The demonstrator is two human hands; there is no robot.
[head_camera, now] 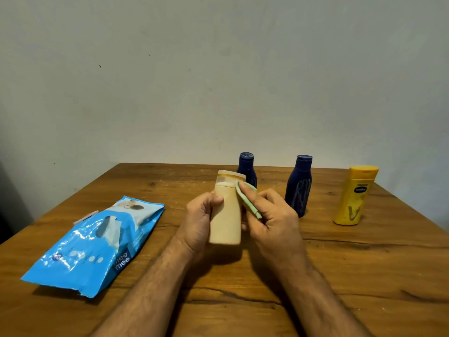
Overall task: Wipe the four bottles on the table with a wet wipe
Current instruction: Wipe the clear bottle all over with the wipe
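My left hand (198,221) grips a cream bottle (226,215) with a pale cap, held upright above the table's middle. My right hand (269,217) holds a folded pale green wet wipe (246,198) against the bottle's right shoulder. Behind them stand two dark blue bottles, one (247,167) partly hidden by the cream bottle, the other (299,186) to its right. A yellow bottle (353,197) stands at the far right.
A blue wet-wipe pack (92,249) lies on the wooden table (364,263) at the left, with a wipe poking out of its opening. A plain wall rises behind the table's far edge.
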